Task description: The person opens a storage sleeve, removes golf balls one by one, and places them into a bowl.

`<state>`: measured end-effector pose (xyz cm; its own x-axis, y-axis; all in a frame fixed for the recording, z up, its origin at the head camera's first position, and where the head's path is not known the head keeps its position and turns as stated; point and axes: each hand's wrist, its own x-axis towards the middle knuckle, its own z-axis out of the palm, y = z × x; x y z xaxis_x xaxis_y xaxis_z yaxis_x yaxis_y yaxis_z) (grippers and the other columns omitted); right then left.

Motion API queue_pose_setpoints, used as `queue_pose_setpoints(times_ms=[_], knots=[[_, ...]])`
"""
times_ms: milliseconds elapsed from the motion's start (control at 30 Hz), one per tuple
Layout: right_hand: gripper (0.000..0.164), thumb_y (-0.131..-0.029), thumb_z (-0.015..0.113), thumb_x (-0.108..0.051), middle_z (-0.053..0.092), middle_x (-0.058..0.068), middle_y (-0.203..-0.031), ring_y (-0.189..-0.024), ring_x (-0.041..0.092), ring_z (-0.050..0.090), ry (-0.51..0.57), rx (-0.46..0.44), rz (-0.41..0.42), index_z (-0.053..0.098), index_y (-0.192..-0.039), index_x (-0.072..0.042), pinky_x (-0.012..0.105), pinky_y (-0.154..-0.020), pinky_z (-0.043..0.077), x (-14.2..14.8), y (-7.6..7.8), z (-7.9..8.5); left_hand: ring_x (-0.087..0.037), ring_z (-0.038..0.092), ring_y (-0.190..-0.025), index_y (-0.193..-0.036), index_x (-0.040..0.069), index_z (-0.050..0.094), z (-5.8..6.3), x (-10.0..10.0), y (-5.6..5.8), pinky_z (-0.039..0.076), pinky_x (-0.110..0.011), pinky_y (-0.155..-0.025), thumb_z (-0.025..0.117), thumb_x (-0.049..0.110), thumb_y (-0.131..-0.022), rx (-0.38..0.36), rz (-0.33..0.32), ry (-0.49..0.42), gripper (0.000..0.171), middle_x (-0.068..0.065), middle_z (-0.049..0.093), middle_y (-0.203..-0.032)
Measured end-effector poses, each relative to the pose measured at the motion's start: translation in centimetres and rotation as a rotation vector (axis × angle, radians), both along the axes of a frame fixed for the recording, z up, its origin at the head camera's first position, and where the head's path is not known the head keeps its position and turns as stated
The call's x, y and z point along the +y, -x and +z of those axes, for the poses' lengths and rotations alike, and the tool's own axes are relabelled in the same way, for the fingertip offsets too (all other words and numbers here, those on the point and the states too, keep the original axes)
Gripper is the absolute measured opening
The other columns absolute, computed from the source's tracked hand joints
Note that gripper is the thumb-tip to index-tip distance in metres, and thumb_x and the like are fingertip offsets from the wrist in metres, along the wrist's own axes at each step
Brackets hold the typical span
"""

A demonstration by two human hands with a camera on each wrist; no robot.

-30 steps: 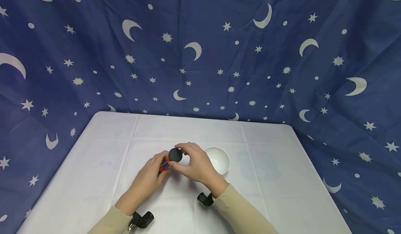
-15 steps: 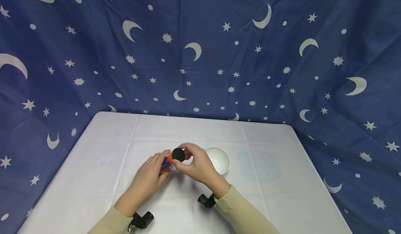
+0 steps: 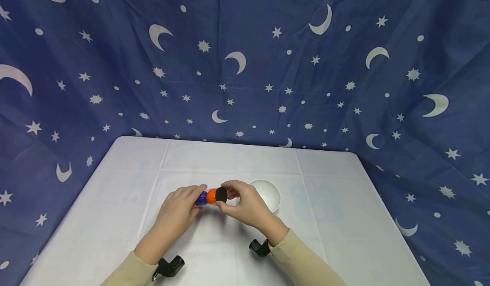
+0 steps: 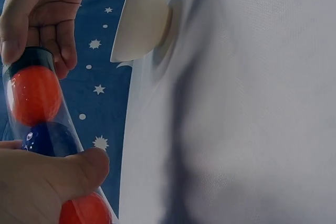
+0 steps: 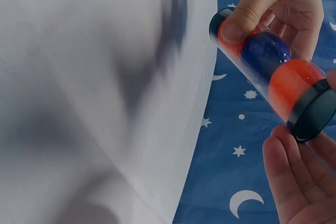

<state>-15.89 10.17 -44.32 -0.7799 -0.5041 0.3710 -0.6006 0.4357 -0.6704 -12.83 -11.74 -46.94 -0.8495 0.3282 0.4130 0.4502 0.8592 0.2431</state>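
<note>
My left hand (image 3: 177,210) grips a clear plastic tube (image 4: 69,121), its thumb lying across the side. Inside the tube a blue ball (image 5: 265,54) sits between two orange balls, one of them the orange ball (image 3: 212,196) at the right end. At that end my right hand (image 3: 246,204) holds the black cap (image 3: 221,194) between thumb and fingers; the cap is on the tube. A second dark cap (image 5: 217,23) closes the other end in the right wrist view. The tube lies roughly sideways, above the table.
A white bowl (image 3: 273,196) stands on the table just behind my right hand, partly hidden by it. White cloth covers the table (image 3: 344,218). Behind it hangs a blue curtain (image 3: 260,107) with moons and stars.
The tube has tipped from its cap end facing up toward me to lying sideways, cap to the right. Both hands turned with it; more of the orange and blue balls shows.
</note>
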Motion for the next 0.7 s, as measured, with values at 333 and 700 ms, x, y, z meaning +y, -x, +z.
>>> queue_pose_setpoints(times_ms=[333,700], knots=[[0.044,-0.074,0.064,-0.025,0.059,-0.006,-0.106,-0.079,0.005,0.059,-0.117,0.101,0.003,0.056,-0.116,-0.013,0.017,-0.073,0.047,-0.2,-0.2,0.3,-0.026,0.051,-0.101,-0.126,0.020,0.050,0.3,-0.1,0.0,0.041,-0.046,-0.082,0.077,0.017,-0.068,0.001,0.004,0.012,0.065,-0.003,0.057,-0.110],[0.044,-0.066,0.062,-0.023,0.062,-0.004,-0.089,-0.069,0.003,0.056,-0.311,0.317,-0.083,0.056,-0.107,-0.007,0.014,-0.062,0.046,-1.4,-0.8,0.4,-0.027,0.053,-0.098,-0.122,0.020,0.054,0.0,-0.4,-0.1,0.043,-0.047,-0.078,0.080,0.017,-0.063,0.058,0.025,0.017,0.064,-0.003,0.059,-0.109]])
